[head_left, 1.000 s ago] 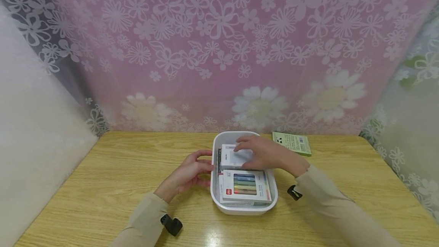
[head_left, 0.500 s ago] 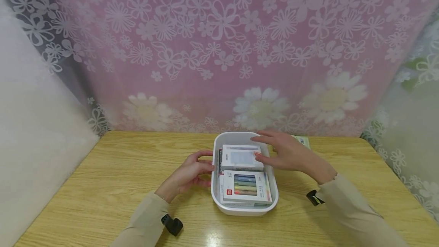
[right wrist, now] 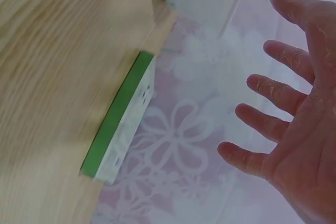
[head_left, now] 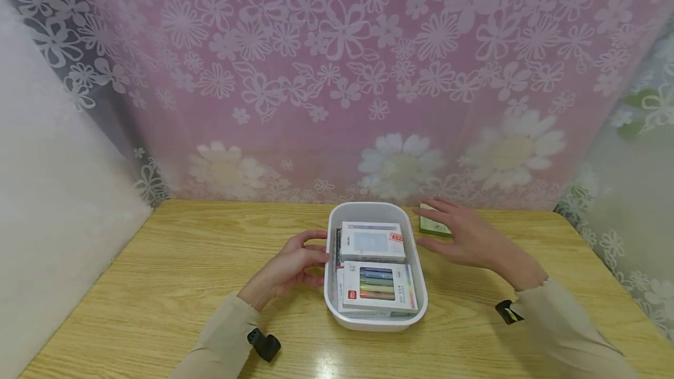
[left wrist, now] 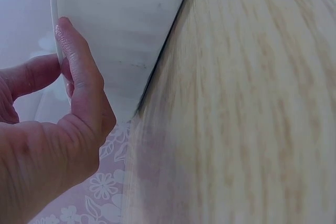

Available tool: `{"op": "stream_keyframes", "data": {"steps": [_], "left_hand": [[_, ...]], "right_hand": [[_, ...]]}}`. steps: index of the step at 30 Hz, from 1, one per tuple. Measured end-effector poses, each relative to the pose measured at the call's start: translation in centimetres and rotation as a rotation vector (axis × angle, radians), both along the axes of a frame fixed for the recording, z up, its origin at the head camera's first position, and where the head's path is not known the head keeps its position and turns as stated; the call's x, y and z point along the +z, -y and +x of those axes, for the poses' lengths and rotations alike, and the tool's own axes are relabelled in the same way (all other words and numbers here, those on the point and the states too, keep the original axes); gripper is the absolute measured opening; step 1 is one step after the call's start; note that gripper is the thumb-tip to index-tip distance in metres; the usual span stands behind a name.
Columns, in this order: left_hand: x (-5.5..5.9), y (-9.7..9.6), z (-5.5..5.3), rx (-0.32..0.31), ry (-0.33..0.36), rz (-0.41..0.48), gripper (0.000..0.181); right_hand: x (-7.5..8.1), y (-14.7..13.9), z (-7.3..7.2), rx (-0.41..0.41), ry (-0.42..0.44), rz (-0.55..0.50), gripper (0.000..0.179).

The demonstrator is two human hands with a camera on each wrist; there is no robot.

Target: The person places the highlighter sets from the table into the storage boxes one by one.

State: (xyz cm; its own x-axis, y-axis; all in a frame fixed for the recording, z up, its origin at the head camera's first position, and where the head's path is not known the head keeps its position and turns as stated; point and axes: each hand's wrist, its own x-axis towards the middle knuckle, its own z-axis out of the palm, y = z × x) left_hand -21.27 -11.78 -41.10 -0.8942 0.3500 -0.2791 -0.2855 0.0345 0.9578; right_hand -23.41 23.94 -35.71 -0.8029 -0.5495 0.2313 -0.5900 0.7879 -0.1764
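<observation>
My left hand [head_left: 286,265] is at the left side of a white plastic bin [head_left: 375,324]. In the left wrist view its fingers [left wrist: 79,61] touch the bin's outer wall near the rim. Inside the bin lie a white box of pens [head_left: 402,285] with a clear window, nearer me, and a white box [head_left: 374,241] with a red label behind it. To the bin's right, my right hand [head_left: 468,241] is in the air with fingers spread, holding nothing. Behind it lies a flat green box [right wrist: 119,124], partly hidden by the hand in the head view.
More white and dark boxes show under and beside the upper ones. The bin stands on a wooden table [head_left: 210,244]. A pink floral curtain [head_left: 316,104] hangs along the back edge, with pale curtains at both sides.
From over the white box in the bin, my right hand has drawn away rightward to beside the green box. My left hand and the bin have stayed in place.
</observation>
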Motion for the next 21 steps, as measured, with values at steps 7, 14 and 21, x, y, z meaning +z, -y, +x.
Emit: {"op": "stream_keyframes", "data": {"steps": [7, 14, 21], "left_hand": [[0.1, 0.0, 0.1, -0.005, 0.000, 0.007, 0.058], [0.2, 0.0, 0.1, -0.006, 0.002, 0.016, 0.060], [0.3, -0.1, 0.2, -0.008, 0.003, 0.024, 0.060]], "right_hand": [[-0.8, -1.6, -0.4, -0.043, -0.022, 0.003, 0.059], [-1.7, -3.0, -1.4, -0.046, -0.051, 0.041, 0.055], [-2.8, -4.4, -2.8, -0.046, -0.036, 0.094, 0.055]]}}
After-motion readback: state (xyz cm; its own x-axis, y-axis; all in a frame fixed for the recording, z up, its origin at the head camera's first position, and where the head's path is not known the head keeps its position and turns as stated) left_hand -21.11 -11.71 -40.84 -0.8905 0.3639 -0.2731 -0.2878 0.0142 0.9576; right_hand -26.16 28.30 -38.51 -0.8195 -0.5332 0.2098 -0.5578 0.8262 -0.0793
